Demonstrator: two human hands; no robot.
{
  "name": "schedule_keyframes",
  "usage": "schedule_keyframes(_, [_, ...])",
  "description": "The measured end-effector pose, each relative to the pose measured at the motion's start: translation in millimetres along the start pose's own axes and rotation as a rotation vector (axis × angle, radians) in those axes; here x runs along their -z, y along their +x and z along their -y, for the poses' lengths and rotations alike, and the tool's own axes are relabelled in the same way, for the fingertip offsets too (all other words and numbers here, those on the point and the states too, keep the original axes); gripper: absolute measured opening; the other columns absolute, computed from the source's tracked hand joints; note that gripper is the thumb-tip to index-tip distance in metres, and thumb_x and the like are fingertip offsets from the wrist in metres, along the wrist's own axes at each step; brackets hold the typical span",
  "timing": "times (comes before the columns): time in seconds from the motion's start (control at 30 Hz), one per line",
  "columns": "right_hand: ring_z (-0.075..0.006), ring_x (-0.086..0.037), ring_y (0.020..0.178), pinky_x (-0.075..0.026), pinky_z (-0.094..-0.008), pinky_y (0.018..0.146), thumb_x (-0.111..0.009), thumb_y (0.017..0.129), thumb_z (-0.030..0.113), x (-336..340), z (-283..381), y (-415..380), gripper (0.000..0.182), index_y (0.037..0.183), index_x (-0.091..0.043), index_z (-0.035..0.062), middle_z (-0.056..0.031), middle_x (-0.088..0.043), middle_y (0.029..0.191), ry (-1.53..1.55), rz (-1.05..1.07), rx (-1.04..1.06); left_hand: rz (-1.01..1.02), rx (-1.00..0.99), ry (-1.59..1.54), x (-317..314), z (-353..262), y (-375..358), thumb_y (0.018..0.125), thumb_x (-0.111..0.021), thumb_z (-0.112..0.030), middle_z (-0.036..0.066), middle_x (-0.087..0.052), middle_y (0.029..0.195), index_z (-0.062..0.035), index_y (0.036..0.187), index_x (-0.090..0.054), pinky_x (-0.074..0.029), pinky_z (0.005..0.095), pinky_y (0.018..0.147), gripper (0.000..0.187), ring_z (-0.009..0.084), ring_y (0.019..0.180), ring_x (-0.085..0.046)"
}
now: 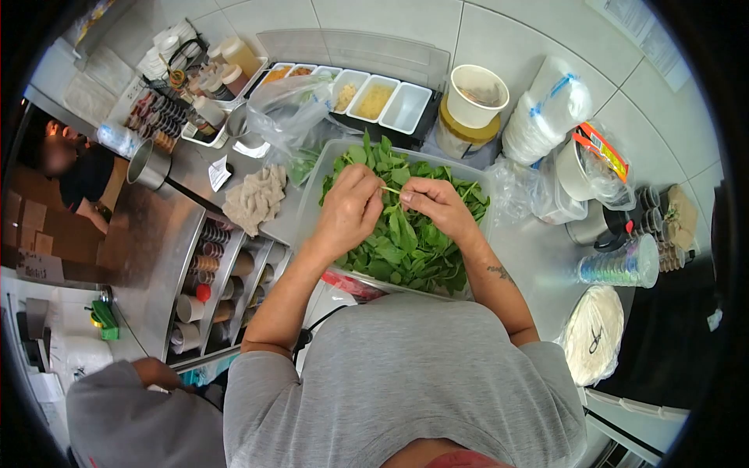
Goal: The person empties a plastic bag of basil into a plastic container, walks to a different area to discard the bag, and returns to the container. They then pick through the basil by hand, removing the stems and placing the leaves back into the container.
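Observation:
A see-through plastic tub (310,204) full of green leafy herbs (394,248) stands before me on the counter. Over the tub, my left hand (349,209) pinches one end of a pale green herb stem (390,189). My right hand (437,204) is closed in a pinch on the same sprig, close to the left fingertips. Leaves from the sprig hang down between the hands. The leaves look like basil, though I cannot be sure of the kind.
Behind the tub stand a row of topping trays (376,100), a plastic bag (285,117) and a white bucket (477,93). A crumpled cloth (256,199) and a saucepan (148,165) lie left. Stacked cups (620,264) stand right. Another person's grey sleeve (140,413) is at lower left.

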State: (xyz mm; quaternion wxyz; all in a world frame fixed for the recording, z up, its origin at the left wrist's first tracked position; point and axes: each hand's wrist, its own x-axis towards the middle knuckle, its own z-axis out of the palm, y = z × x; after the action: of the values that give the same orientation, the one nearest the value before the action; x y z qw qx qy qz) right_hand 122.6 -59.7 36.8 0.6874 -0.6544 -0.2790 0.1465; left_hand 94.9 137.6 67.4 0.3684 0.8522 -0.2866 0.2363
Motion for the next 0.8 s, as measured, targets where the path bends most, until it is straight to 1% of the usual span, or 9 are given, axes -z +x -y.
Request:
schedule_keyframes(0.17, [-0.0061,-0.045,0.068,-0.037,-0.0222,0.063,-0.054,0.094,0.02,-1,-2,0,0.023,0.082,-0.059,-0.0002,0.0027,-0.053,0.071,-0.031,-0.003,0.004,0.019,-0.006,0.002,2,0,0,0.078,-0.055,0.008,0.014,-0.055,0.084,0.0032,0.085,-0.058,-0.045,0.0361,0.07,0.009,0.031,0.079,-0.055])
schedule_keyframes(0.27, [-0.006,-0.042,0.067,-0.036,-0.0226,0.062,-0.053,0.095,0.02,-3,-2,2,0.024,0.08,-0.057,0.0008,0.0034,-0.05,0.07,-0.034,-0.004,0.012,-0.025,0.051,-0.091,-1,4,-1,0.08,-0.054,0.006,0.013,-0.055,0.083,0.0039,0.084,-0.059,-0.044,0.0335,0.069,0.007,0.0273,0.079,-0.056])
schedule_keyframes(0.37, [-0.0059,-0.04,0.066,-0.035,-0.0227,0.061,-0.053,0.095,0.021,-7,0,3,0.025,0.079,-0.055,0.0015,0.0038,-0.048,0.069,-0.033,-0.017,0.018,-0.045,0.283,-0.26,-5,3,-3,0.082,-0.053,0.004,0.009,-0.055,0.082,0.005,0.083,-0.06,-0.043,0.0306,0.067,0.006,0.0205,0.079,-0.055])
schedule_keyframes(0.47, [-0.006,-0.04,0.066,-0.034,-0.0228,0.06,-0.053,0.095,0.021,-9,0,4,0.026,0.078,-0.054,0.0019,0.0038,-0.047,0.069,-0.029,-0.024,0.009,-0.111,0.366,-0.407,-11,5,-5,0.083,-0.053,0.002,0.007,-0.054,0.081,0.0057,0.082,-0.06,-0.041,0.0281,0.068,0.008,0.0151,0.079,-0.053])
schedule_keyframes(0.57, [-0.0062,-0.04,0.066,-0.035,-0.0227,0.061,-0.052,0.096,0.021,-9,-1,4,0.026,0.077,-0.054,0.0021,0.0037,-0.047,0.069,-0.052,-0.025,0.011,-0.139,0.454,-0.444,-11,1,-3,0.084,-0.053,-0.002,0.004,-0.055,0.082,0.004,0.081,-0.06,-0.039,0.0248,0.071,0.009,0.0117,0.078,-0.051])
schedule_keyframes(0.67, [-0.0065,-0.041,0.067,-0.036,-0.0227,0.062,-0.052,0.096,0.022,-10,-1,2,0.027,0.077,-0.053,0.0022,0.0033,-0.047,0.069,-0.043,-0.014,-0.014,-0.23,0.582,-0.614,-11,11,-6,0.086,-0.052,-0.005,0.002,-0.056,0.081,0.001,0.081,-0.061,-0.037,0.0221,0.072,0.012,0.0099,0.077,-0.049])
schedule_keyframes(0.7, [-0.0066,-0.041,0.067,-0.036,-0.0227,0.063,-0.051,0.096,0.022,-10,-1,1,0.027,0.077,-0.053,0.0022,0.0031,-0.048,0.069,-0.033,-0.008,-0.028,-0.203,0.6,-0.598,-6,15,-5,0.086,-0.053,-0.006,0.002,-0.056,0.081,0.0015,0.081,-0.061,-0.038,0.0227,0.071,0.012,0.0102,0.077,-0.05])
schedule_keyframes(0.77, [-0.007,-0.042,0.068,-0.037,-0.0228,0.064,-0.051,0.097,0.023,-6,-2,-1,0.028,0.078,-0.053,0.0023,0.0027,-0.048,0.07,-0.028,-0.035,0.015,-0.15,0.634,-0.566,7,24,-4,0.088,-0.054,-0.008,0.003,-0.056,0.08,0.0025,0.083,-0.061,-0.039,0.024,0.069,0.013,0.011,0.076,-0.051])
schedule_keyframes(0.8, [-0.0071,-0.042,0.068,-0.037,-0.0229,0.064,-0.051,0.097,0.024,-3,-2,-1,0.028,0.078,-0.053,0.0023,0.0024,-0.049,0.07,-0.025,-0.048,0.037,-0.085,0.527,-0.461,13,19,-3,0.088,-0.055,-0.008,0.006,-0.057,0.081,0.0024,0.087,-0.06,-0.041,0.0263,0.07,0.012,0.0149,0.077,-0.054])
